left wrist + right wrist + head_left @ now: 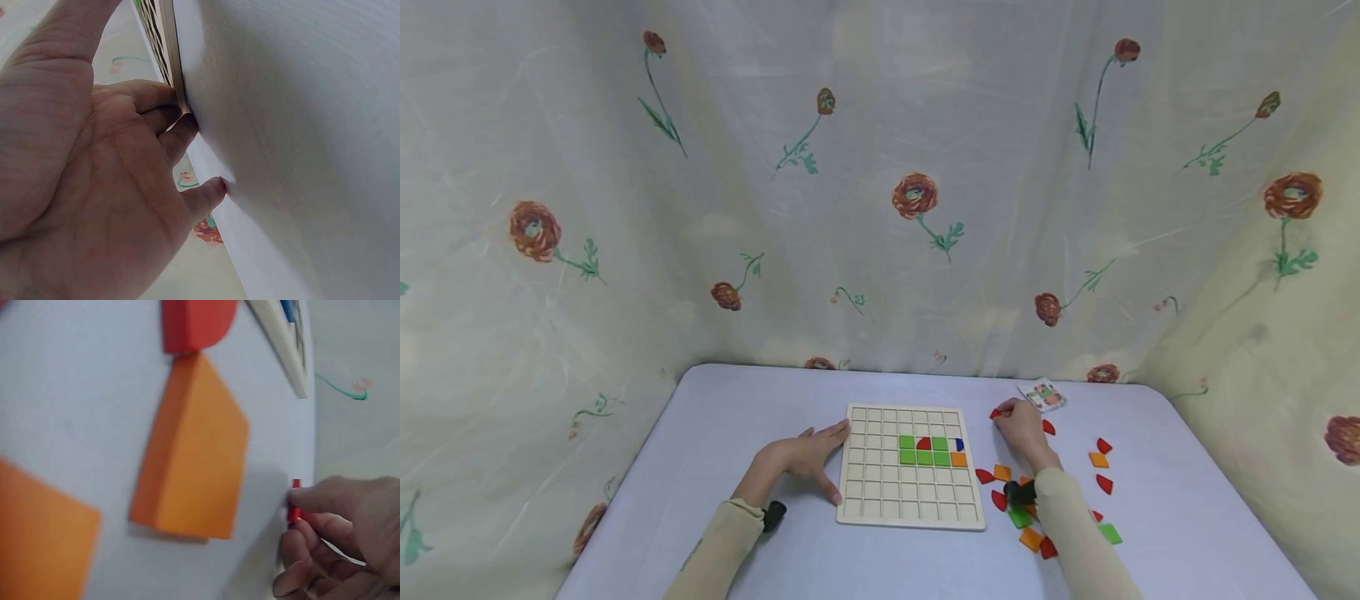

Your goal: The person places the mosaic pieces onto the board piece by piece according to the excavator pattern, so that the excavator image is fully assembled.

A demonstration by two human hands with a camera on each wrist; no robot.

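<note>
A cream grid board (872, 479) lies in the middle of the table. Two short rows of tiles sit in its cells: green squares (924, 457), a red quarter-round tile (923, 443), an orange square (958, 459) and a blue-and-white tile (958, 445). My left hand (808, 457) rests against the board's left edge, fingers spread; in the left wrist view its fingertips touch the board's rim (173, 53). To the right of the board, my right hand (1024, 429) pinches a small red tile (294, 501) between thumb and finger, just at the tabletop.
Loose red, orange and green tiles lie around the right forearm, including an orange tile (1032, 540), a green tile (1110, 533) and a red tile (1104, 483). A patterned card (1042, 394) lies behind the right hand. A flowered curtain (880, 292) hangs behind the table.
</note>
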